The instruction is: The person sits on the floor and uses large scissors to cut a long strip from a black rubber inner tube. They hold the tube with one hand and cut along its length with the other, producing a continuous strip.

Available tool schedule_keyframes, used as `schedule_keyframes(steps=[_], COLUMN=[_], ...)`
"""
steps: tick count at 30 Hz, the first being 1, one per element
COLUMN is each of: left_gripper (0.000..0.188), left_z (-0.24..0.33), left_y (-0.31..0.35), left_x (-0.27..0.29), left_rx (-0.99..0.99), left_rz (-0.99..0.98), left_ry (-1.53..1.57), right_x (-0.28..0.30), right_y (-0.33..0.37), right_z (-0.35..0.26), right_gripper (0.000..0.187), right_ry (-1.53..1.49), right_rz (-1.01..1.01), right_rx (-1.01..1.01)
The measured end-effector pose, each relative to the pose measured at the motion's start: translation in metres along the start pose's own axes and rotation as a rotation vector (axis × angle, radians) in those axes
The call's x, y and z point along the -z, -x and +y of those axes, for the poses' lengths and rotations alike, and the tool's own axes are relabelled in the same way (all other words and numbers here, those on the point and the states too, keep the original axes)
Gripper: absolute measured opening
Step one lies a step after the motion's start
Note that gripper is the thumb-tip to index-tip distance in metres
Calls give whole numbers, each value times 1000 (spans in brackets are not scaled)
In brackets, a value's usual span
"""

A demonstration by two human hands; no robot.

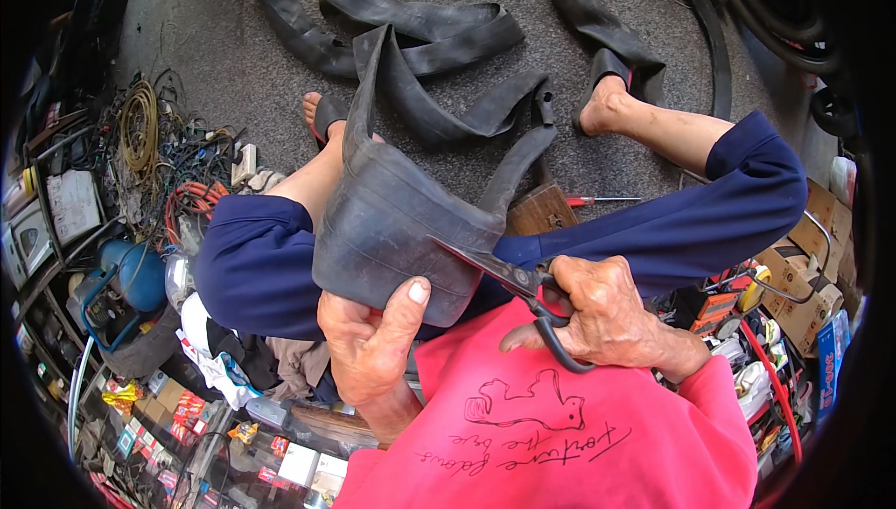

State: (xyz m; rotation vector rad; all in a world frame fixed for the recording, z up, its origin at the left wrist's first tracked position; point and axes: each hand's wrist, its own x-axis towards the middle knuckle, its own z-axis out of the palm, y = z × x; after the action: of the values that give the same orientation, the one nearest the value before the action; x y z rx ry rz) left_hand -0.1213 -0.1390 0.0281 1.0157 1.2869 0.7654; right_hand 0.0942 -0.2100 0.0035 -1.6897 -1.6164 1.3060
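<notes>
A wide piece of black rubber inner tube (pixel 397 215) lies spread over my lap, with long strips running off its far side. My left hand (pixel 373 336) pinches its near edge, thumb on top. In my right hand (pixel 597 313) is a pair of black-handled scissors (pixel 513 276), fingers and thumb through the loops. The blades point left and overlap the rubber's right part; whether they are parted there is hard to see. Beyond it, more cut inner tube (pixel 420 38) curls on the floor.
A wooden block (pixel 541 210) and a red-handled screwdriver (pixel 581 200) sit between my legs. On the left are tangled wires (pixel 140 126), a blue tank (pixel 135 276) and small packages. Cardboard boxes (pixel 803 271) stand at right. Another length of tube (pixel 607 28) lies by my right foot.
</notes>
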Motion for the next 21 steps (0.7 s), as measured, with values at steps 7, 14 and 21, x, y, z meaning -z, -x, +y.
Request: schedule_keyframes(steps=[7,14,21], left_gripper=[35,27,27], left_z=[-1,4,0], left_y=[-1,-1,-3], left_x=[-1,-11,-7], left_rx=[-30,15,-19], left_rz=[-26,0,-53], left_ry=[-34,64,-10], right_x=[-7,-2,1], right_y=[5,-3,-2], right_z=[4,-3,-3], right_gripper=[65,68,68], right_ry=[-15,38,-5], right_rz=[36,80,18], right_rx=[3,58,28])
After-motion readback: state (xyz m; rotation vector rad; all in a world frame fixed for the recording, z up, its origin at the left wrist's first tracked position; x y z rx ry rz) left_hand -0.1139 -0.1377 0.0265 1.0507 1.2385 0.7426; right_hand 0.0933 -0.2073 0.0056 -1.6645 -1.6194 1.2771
